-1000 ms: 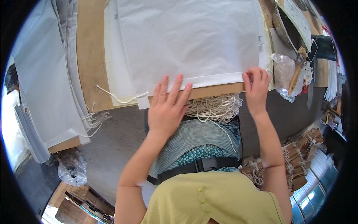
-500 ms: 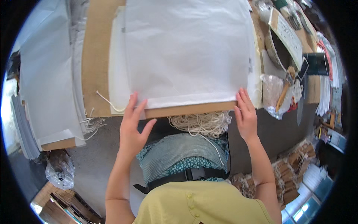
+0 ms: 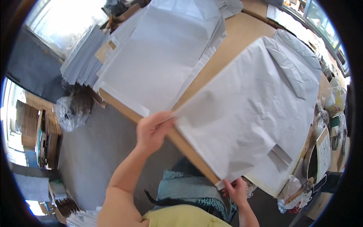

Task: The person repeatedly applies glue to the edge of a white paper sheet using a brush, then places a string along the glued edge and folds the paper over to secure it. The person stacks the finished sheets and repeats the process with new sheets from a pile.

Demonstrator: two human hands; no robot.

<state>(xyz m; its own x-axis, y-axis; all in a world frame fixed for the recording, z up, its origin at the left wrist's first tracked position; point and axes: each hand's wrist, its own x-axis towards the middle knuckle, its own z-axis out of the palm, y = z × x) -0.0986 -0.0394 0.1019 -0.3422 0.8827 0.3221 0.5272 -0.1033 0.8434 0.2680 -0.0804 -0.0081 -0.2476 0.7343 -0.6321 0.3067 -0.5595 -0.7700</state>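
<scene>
A large white paper sheet (image 3: 242, 109), possibly a flat bag, slants across the table. Its near-left corner is pinched between the thumb and fingers of my left hand (image 3: 151, 130). My right hand (image 3: 237, 192) grips the near-right corner at the table's front edge. Between the hands, the sheet's near edge runs along the brown table edge (image 3: 194, 155). Its far end is folded and wrinkled. Left of it lies a stack of similar white sheets (image 3: 155, 64), close to my left hand. Some fingertips are hidden by paper or blurred.
White cord (image 3: 250, 187) hangs below the table near my right hand. An open tin (image 3: 313, 160), a brush and clear plastic bags (image 3: 291, 189) sit at the right. Another plastic bag (image 3: 72, 111) hangs at the left, below bundled papers (image 3: 85, 56).
My view has turned left. Both hands, earlier lying open at the sheet's near corners, have closed on them. The sheet has shifted left toward the other stack, showing a dark strip beneath its right side.
</scene>
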